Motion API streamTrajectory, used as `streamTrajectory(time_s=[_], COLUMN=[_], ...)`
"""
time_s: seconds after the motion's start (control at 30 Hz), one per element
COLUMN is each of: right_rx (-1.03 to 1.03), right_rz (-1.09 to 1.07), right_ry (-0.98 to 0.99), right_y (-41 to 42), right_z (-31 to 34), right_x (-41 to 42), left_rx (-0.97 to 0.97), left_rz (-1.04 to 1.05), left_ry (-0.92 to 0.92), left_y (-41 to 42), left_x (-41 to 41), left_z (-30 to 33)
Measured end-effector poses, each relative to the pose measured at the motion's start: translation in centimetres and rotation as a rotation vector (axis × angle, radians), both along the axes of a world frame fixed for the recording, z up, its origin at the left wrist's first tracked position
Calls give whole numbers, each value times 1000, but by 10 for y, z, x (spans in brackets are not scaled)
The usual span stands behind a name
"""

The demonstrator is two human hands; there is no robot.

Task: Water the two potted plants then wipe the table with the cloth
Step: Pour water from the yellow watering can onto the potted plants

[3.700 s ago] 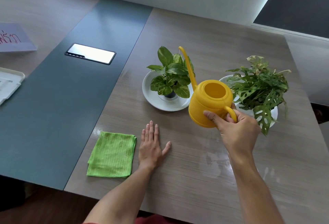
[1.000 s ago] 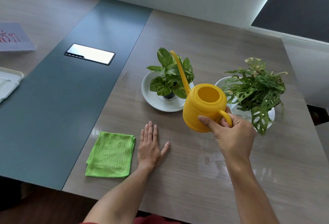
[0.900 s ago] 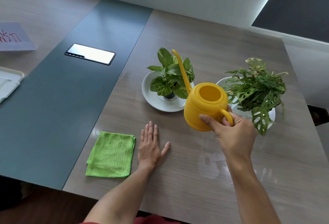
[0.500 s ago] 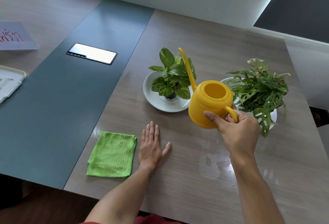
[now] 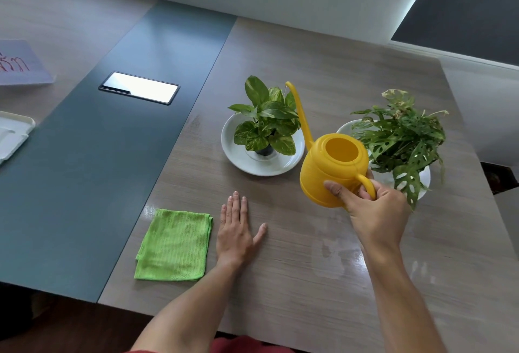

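We hold the yellow watering can [image 5: 332, 173] above the table [image 5: 309, 282], between the two plants, its long spout [image 5: 300, 112] reaching up beside the left plant's leaves. Our right hand [image 5: 375, 212] grips its handle, fingers curled through the loop and thumb pressed on the can's side. The left potted plant [image 5: 265, 122] stands in a white dish [image 5: 236, 153]; the right potted plant [image 5: 404, 139] stands just behind our right hand. Our left hand [image 5: 234, 230] rests flat on the table, fingers straight, just beside the folded green cloth [image 5: 174, 246]. A dark strip [image 5: 98, 170] runs along the table's left.
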State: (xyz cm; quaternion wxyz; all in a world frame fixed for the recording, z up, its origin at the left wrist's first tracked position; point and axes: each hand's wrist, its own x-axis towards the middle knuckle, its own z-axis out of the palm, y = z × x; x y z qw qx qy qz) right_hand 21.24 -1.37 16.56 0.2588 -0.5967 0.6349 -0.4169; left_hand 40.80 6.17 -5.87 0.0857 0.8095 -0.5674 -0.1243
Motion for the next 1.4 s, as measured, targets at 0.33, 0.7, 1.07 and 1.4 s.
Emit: streamTrajectory(time_s=[0.33, 0.7, 1.07, 1.4], right_rx=[16, -38, -41, 119], right_rz=[-20, -70, -254, -493], right_ry=[-168, -299, -227, -160], right_y=[23, 47, 89, 134], right_z=[-34, -40, -59, -113], right_x=[-17, -79, -218, -366], left_rx=[47, -13, -30, 10], left_rz=[-1, 12, -310, -541], left_ry=[32, 103, 167, 202], left_y=[-1, -6, -26, -13], left_x=[0, -32, -215, -386], left_z=[6, 23, 35, 29])
